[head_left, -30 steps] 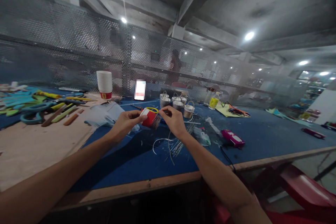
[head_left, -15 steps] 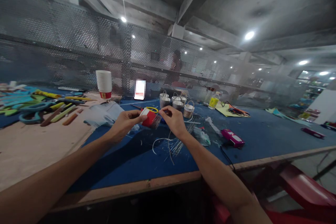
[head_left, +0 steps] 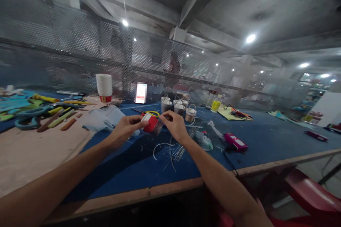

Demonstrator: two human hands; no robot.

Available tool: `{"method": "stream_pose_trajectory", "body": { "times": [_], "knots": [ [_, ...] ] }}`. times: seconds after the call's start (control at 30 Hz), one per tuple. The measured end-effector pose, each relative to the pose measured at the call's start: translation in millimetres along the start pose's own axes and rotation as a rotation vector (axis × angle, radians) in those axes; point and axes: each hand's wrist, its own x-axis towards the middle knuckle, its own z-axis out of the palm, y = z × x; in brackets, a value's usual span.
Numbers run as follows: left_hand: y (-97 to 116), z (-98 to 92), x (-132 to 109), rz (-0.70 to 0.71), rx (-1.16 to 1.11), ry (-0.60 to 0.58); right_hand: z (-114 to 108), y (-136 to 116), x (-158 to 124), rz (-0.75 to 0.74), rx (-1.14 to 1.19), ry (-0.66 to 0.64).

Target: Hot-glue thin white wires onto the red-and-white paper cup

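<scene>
My left hand (head_left: 129, 126) grips a red and white paper cup (head_left: 151, 123), tipped on its side over the blue table. Greyish strands or wrapping show around the cup's right end. My right hand (head_left: 173, 123) is closed in a pinch right beside that end; whatever its fingertips hold is too fine to make out. Yellow-handled scissors (head_left: 151, 113) lie just behind the cup. Thin wires (head_left: 181, 150) are bunched on the table below my right hand, and a curved pale strand (head_left: 160, 146) lies to their left.
Several small grey pails with handles (head_left: 179, 107) stand behind my hands. A stack of paper cups (head_left: 104, 88) and a lit phone (head_left: 140, 93) are farther left. Blue scissors (head_left: 29, 117) and tools lie on a board (head_left: 53, 149). A magenta device (head_left: 236, 142) sits right.
The view has shifted slightly. My left hand keeps its hold on the cup, and my right hand stays pinched at the cup's right end, with little movement.
</scene>
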Motion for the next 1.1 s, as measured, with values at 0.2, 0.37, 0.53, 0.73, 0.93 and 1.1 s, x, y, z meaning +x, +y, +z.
{"method": "stream_pose_trajectory", "body": {
  "times": [0.2, 0.37, 0.53, 0.73, 0.93, 1.1],
  "knots": [
    [-0.1, -2.0, 0.6, 0.002, 0.025, -0.013, 1.0, 4.5, 1.5, 0.023, 0.042, -0.012],
    [-1.9, -3.6, 1.1, 0.002, 0.031, -0.029, -0.4, 4.2, 2.5, 0.044, 0.040, -0.022],
    [1.4, -2.2, 0.3, -0.002, 0.007, -0.017, -2.2, 2.0, 2.4, 0.049, 0.040, -0.018],
    [3.6, -1.3, -0.6, -0.015, -0.001, -0.017, -2.9, 2.1, 1.6, 0.047, 0.053, -0.004],
    [-1.4, -3.0, 1.5, -0.003, -0.001, -0.032, -3.3, 1.2, 1.4, 0.024, 0.066, 0.003],
    [-0.3, -2.2, 1.3, -0.002, 0.011, -0.025, -3.6, 1.6, 1.4, 0.041, 0.052, -0.016]
  ]
}}
